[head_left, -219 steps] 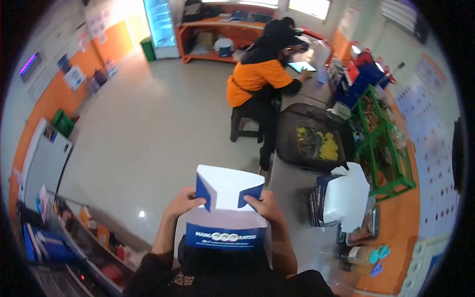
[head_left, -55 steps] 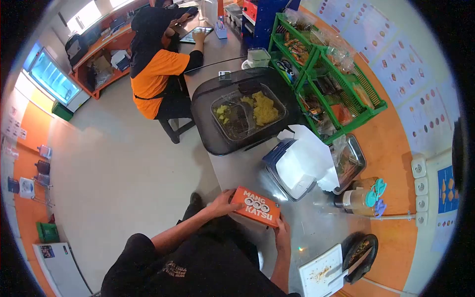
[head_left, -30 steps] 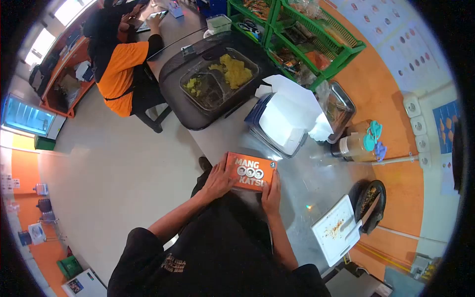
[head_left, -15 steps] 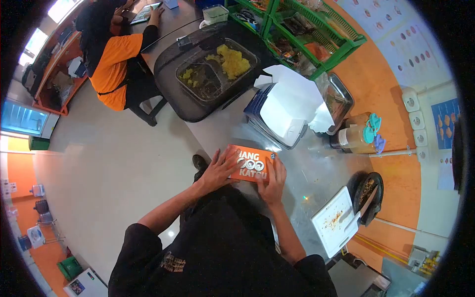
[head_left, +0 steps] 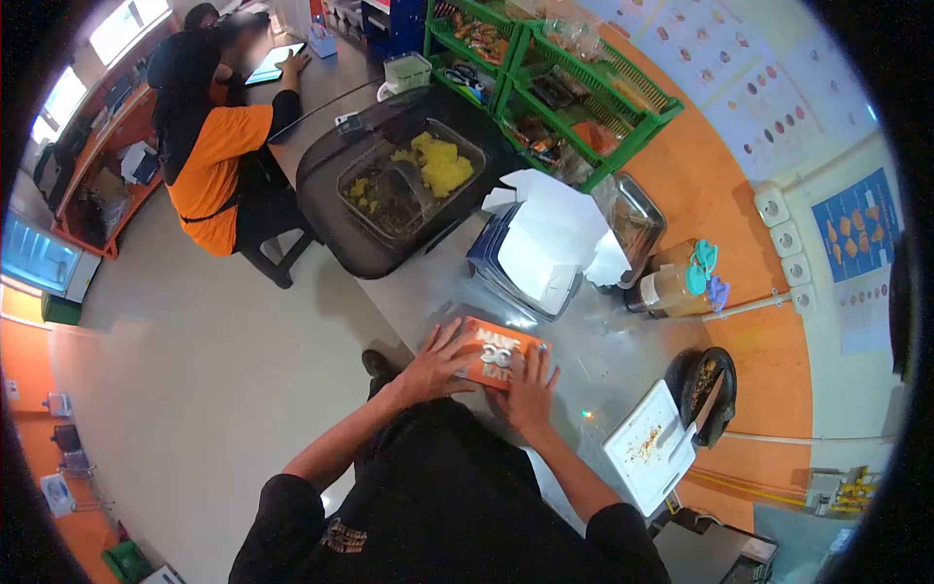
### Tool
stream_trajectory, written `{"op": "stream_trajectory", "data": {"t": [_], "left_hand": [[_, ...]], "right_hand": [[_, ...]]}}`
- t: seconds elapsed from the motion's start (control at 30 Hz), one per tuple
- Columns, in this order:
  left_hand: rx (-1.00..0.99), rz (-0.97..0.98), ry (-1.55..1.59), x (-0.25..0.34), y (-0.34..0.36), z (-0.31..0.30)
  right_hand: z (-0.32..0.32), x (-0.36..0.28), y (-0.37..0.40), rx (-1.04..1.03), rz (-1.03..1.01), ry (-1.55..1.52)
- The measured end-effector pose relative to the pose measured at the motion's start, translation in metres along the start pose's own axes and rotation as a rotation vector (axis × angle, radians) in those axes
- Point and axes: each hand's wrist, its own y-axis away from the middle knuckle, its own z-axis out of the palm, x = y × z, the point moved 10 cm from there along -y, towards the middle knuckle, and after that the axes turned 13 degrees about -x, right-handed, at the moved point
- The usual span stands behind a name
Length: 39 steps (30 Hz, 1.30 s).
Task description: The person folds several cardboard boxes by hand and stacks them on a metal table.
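Observation:
On the steel counter's near edge sits a small orange cardboard food box [head_left: 494,355] with white lettering on its lid. My left hand [head_left: 433,368] grips its left end, fingers spread over the top and thumb at the near side. Over the right end, my right hand [head_left: 528,397] holds it with fingers on the lid and the thumb hidden. Beyond the box stands a stack of open blue-and-white cartons [head_left: 540,258], the top one showing its white inside.
A black lidded container [head_left: 321,195] with yellow food is behind. Green crates [head_left: 584,146], bottles [head_left: 671,287], a white cutting board [head_left: 642,472] and a stone mortar [head_left: 725,419] line the right. A person in orange [head_left: 224,146] sits back left, at a tablet [head_left: 272,65].
The view has shifted and tilted a little. My right hand has moved further over the lid, with its fingers now across the top. My left hand stays at the box's left end.

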Motion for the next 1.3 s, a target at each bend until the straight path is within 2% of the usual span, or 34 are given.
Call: {"op": "stream_trajectory", "data": {"t": [0.03, 0.07, 0.1, 0.17, 0.23, 0.27, 0.3, 0.33, 0.4, 0.43, 0.5, 0.53, 0.57, 0.63, 0.7, 0.9, 0.97, 1.07, 1.2, 1.27, 1.3], "left_hand": [[0.024, 0.014, 0.088, 0.001, -0.003, -0.006], [0.148, 0.035, 0.167, -0.007, -0.005, -0.020], [0.161, 0.043, 0.172, -0.013, -0.014, -0.031], [0.335, -0.083, 0.387, -0.054, -0.027, -0.068], [0.359, -0.087, 0.354, -0.050, -0.043, -0.105], [0.376, -0.092, 0.314, -0.046, -0.051, -0.119], [0.384, -0.087, 0.311, -0.046, -0.059, -0.124], [0.370, -0.050, 0.180, -0.040, -0.068, -0.125], [0.362, -0.010, 0.036, -0.034, -0.082, -0.121], [0.370, 0.008, 0.106, -0.037, -0.086, -0.114], [0.378, 0.024, 0.161, -0.040, -0.089, -0.105], [0.410, 0.017, 0.194, -0.043, -0.088, -0.105], [0.445, 0.008, 0.230, -0.046, -0.087, -0.104], [0.505, -0.017, 0.140, -0.041, -0.085, -0.111], [0.377, -0.041, 0.281, -0.042, -0.092, -0.105], [0.431, 0.012, 0.293, -0.034, -0.095, -0.118], [0.441, 0.099, 0.364, -0.033, -0.093, -0.122], [0.451, 0.065, 0.344, -0.038, -0.089, -0.131], [0.379, 0.081, 0.366, -0.040, -0.096, -0.135], [0.359, 0.034, 0.339, -0.056, -0.093, -0.133], [0.361, 0.048, 0.298, -0.062, -0.092, -0.128]], "right_hand": [[-0.002, 0.008, 0.006, 0.009, -0.001, 0.009], [0.000, 0.029, 0.014, -0.032, 0.124, 0.080], [-0.013, 0.042, 0.018, -0.072, 0.250, 0.156], [-0.042, 0.049, 0.025, -0.120, 0.267, 0.126], [-0.076, 0.042, 0.019, 0.073, 0.163, -0.111], [-0.099, 0.028, 0.010, 0.272, -0.022, -0.232], [-0.110, 0.019, -0.006, 0.335, -0.078, -0.329], [-0.121, 0.007, -0.024, 0.398, -0.134, -0.430], [-0.147, -0.030, -0.054, 0.563, -0.307, -0.475], [-0.150, -0.031, -0.069, 0.574, -0.315, -0.476], [-0.120, -0.033, -0.117, 0.212, -0.234, -0.583], [-0.137, -0.041, -0.111, 0.389, -0.327, -0.459], [-0.139, -0.043, -0.112, 0.392, -0.346, -0.457], [-0.147, -0.033, -0.102, 0.534, -0.341, -0.573], [-0.150, -0.032, -0.097, 0.593, -0.355, -0.554], [-0.165, -0.020, -0.083, 0.713, -0.257, -0.502], [-0.175, -0.023, -0.079, 0.707, -0.288, -0.501], [-0.190, -0.031, -0.068, 0.810, -0.312, -0.451], [-0.196, -0.020, -0.066, 0.787, -0.305, -0.488], [-0.193, -0.005, -0.066, 0.800, -0.197, -0.600], [-0.218, -0.019, -0.051, 0.885, -0.208, -0.554]]}}
